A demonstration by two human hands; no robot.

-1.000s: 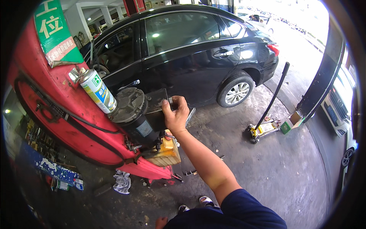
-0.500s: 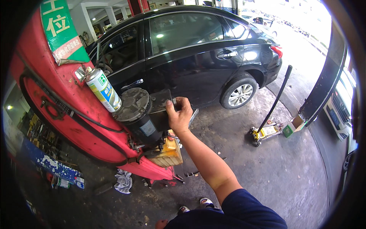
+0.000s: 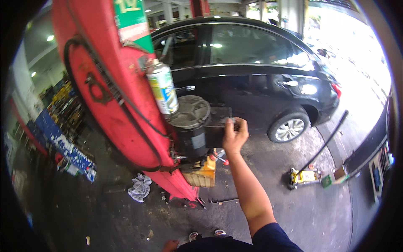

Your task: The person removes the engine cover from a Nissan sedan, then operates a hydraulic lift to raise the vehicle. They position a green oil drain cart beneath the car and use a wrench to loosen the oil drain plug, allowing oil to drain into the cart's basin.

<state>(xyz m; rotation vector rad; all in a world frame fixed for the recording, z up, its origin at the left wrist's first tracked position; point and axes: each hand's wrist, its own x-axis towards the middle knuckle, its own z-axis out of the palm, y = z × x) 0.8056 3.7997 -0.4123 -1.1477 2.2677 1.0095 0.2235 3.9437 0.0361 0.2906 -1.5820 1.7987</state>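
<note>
My right hand [image 3: 235, 135] reaches out at the right edge of a flat dark box [image 3: 216, 130], thumb on its near face and fingers curled round the side; what lies under the fingertips is hidden. The box adjoins a black cylindrical tank [image 3: 191, 136] with a dusty round lid [image 3: 187, 110], mounted on a red lift post [image 3: 107, 80]. A spray can [image 3: 163, 88] with a white, green and blue label stands by the lid, against the post. My left hand [image 3: 170, 245] hangs low at the bottom edge, small and partly cut off, its fingers unclear.
Behind the post stands a black car [image 3: 252, 90]. A yellow container [image 3: 201, 174] sits below the tank. On the floor are a crumpled grey cloth [image 3: 140, 187], a dark metal bar [image 3: 223, 201], a yellow floor jack [image 3: 305, 176] with a long upright handle, and a cardboard box [image 3: 335, 177].
The view has swung left, so post, tank and car sit farther right in the picture. My right hand stays at the box's edge, its thumb still on the near face.
</note>
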